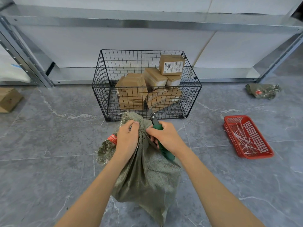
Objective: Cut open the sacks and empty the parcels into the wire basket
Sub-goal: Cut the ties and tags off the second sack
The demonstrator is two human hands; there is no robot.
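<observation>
A full grey-green woven sack (pixel 147 174) stands on the floor in front of me, its neck bunched at the top. My left hand (pixel 127 138) grips the gathered neck on its left side. My right hand (pixel 165 136) holds a green utility knife (pixel 158 133), blade pointing up and away, right beside the neck. Just beyond stands the black wire basket (pixel 105 82) with several brown cardboard parcels (pixel 132 89) piled in its right and middle part.
A red plastic tray (pixel 262 154) of white cut ties lies on the floor to the right. A crumpled sack (pixel 262 90) lies at the far right. A cardboard box (pixel 8 99) sits at the left edge. Metal shelving (pixel 147 20) runs behind the basket.
</observation>
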